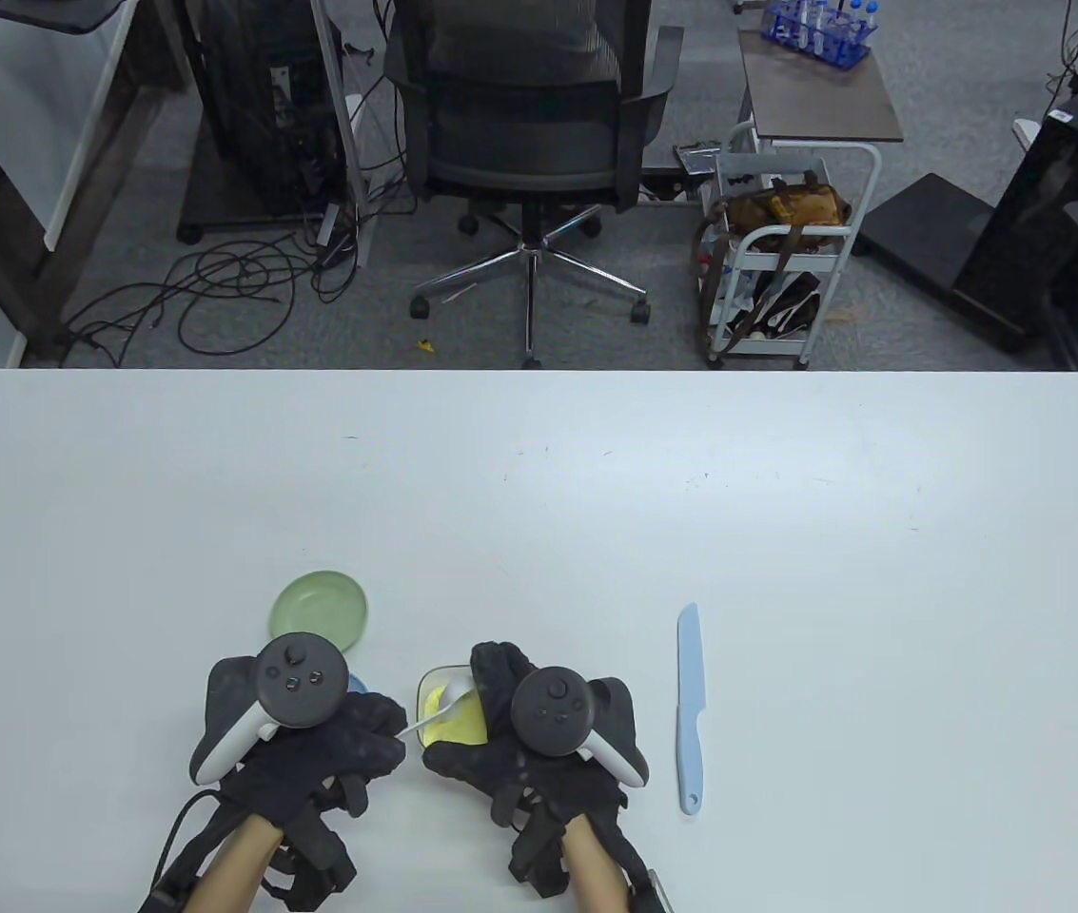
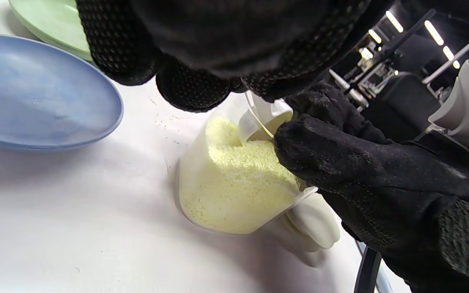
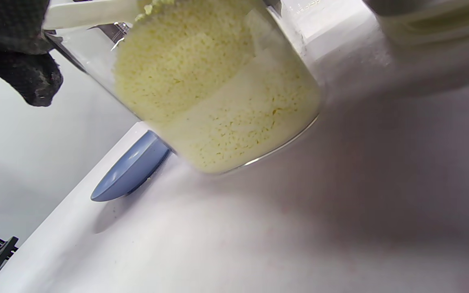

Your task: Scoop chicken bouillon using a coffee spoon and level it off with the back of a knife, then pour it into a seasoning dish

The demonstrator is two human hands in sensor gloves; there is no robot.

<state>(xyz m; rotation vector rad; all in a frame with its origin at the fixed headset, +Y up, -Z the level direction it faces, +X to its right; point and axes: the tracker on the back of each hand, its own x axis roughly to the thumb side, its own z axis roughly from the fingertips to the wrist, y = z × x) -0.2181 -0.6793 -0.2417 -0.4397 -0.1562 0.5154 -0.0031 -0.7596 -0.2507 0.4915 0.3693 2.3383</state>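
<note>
A clear cup of yellow chicken bouillon point(image 1: 451, 723) stands tilted near the table's front edge. My right hand point(image 1: 491, 713) grips it, fingers curled round its far side. Beside it, my left hand point(image 1: 384, 734) pinches the handle of a white coffee spoon point(image 1: 439, 709). The spoon's bowl point(image 2: 263, 120) dips into the granules point(image 2: 234, 175) at the cup's mouth. A blue seasoning dish point(image 2: 43, 93) lies just left of the cup, mostly hidden under my left hand in the table view. The light blue knife point(image 1: 691, 709) lies flat to the right of my right hand, untouched.
A green dish point(image 1: 320, 609) sits behind my left hand, touching the blue dish's far side. The white table point(image 1: 596, 514) stretches back to its far edge, with an office chair point(image 1: 524, 124) and a cart point(image 1: 776, 257) on the floor beyond.
</note>
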